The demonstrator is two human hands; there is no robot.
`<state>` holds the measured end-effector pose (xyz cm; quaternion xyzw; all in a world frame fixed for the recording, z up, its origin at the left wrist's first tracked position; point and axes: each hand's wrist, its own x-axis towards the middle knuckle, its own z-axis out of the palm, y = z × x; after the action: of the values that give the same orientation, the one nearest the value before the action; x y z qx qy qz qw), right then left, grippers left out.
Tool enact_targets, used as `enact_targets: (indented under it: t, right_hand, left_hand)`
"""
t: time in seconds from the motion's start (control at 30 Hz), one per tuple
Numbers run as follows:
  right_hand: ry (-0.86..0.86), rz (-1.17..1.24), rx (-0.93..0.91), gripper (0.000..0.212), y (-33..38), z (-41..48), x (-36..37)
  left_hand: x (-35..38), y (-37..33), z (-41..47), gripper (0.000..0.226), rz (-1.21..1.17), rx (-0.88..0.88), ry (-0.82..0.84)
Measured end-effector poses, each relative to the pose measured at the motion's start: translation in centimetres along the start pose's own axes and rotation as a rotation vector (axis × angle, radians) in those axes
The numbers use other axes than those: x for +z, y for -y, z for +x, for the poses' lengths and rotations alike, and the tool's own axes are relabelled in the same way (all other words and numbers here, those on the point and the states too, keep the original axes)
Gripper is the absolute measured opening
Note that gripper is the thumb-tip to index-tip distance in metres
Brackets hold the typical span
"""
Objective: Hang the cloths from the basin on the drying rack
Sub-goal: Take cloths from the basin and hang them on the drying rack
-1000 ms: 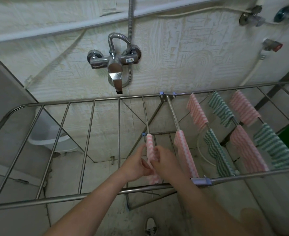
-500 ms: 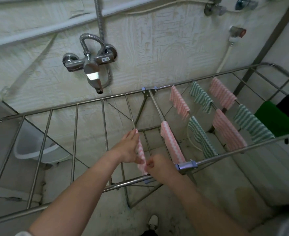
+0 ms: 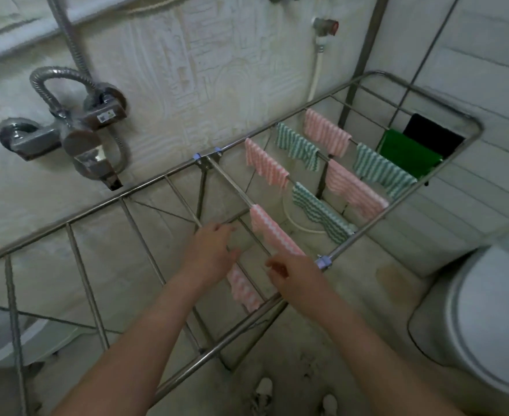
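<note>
A steel drying rack spans the view. A pink striped cloth hangs over one of its middle rods. My left hand lies flat on that rod just above the cloth, fingers spread. My right hand hovers to the right of the cloth with loosely curled fingers and holds nothing. Another pink cloth hangs on the rod beside it. Several pink and green striped cloths hang further right. The white basin sits on the floor at the lower left, under the rack.
A shower tap juts from the tiled wall above the rack's far rail. A plain green cloth and a black one hang at the rack's right end. A white round-lidded fixture stands at the right.
Both hands have let go of the pink cloth, which now hangs on the rod. My right hand has drawn back to the right. The view has swung right and tilted.
</note>
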<state>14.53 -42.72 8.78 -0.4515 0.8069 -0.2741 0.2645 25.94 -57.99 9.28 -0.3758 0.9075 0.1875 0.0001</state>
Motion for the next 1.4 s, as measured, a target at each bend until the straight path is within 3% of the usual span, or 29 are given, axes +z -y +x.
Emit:
enact_targets:
  t: [0.07,0.13,0.33,0.6,0.73,0.9,1.13,1.27,1.4]
  right_hand:
    - [-0.077,0.068,0.056,0.019,-0.3,-0.8,-1.0]
    - [-0.159,0.125,0.107,0.016,-0.9,-1.4,-2.0]
    - [-0.475,0.551,0.299,0.023,-3.4,-5.1,-4.8]
    - [-0.737,0.691,0.488,0.020,-8.5,-14.7,-9.0]
    - [-0.825,0.643,0.629,0.012,-12.9,-21.1,-9.8]
    - [-0.947,0.543,0.848,0.017,-19.5,-29.9,-9.8]
    - [-0.910,0.618,1.167,0.042,-27.8,-39.7,-7.8]
    - [-0.795,0.583,1.320,0.053,-32.0,-43.6,-5.5]
    - [-0.684,0.349,1.403,0.066,-36.2,-46.8,-3.1]
  left_hand:
    - [-0.2,-1.4,0.4,0.025,-0.149,0.087,-0.103]
    - [-0.1,-3.2,0.6,0.013,-0.265,0.187,-0.122]
    - [1.4,-9.6,0.8,0.019,-0.492,0.323,0.027]
    - [5.6,-20.4,-2.1,0.022,-0.472,0.606,0.259]
    - [9.4,-26.6,-5.1,0.011,-0.398,0.772,0.347]
    - [14.8,-34.3,-9.6,0.029,-0.241,1.005,0.540]
    - [23.7,-41.6,-15.5,0.034,0.022,1.254,0.742]
    - [28.6,-44.7,-18.5,0.036,0.204,1.427,0.738]
    - [32.5,-47.3,-22.2,0.032,0.442,1.526,0.676]
